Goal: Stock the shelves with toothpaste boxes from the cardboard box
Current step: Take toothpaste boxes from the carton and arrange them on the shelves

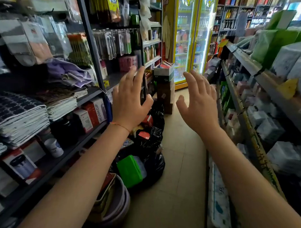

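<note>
Left shelving (pixel 87 97) fills 9 o'clock side: towels, boxed cups, hanging packs; stock faces aisle for reach.
Right shelving (pixel 243 62) at 3 o'clock, wrapped packs.
Drinks fridges (pixel 191 35) at 12 o'clock, aisle end.
Black bags (pixel 152 148) at 6 o'clock, crowding floor.
Stacked cartons at 12 o'clock; top cardboard box (pixel 163 70) open, red packs inside, likely toothpaste, too blurred to confirm; raised for easy picking.
Left hand (pixel 130 101), right hand (pixel 199 103): well apart, fingers spread, empty, held toward box, probably approaching.

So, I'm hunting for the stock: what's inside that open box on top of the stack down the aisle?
The open box shows red and dark packs at its mouth, too blurred to identify. Its walls hide anything deeper. Both hands, left hand and right hand, are empty.
</note>
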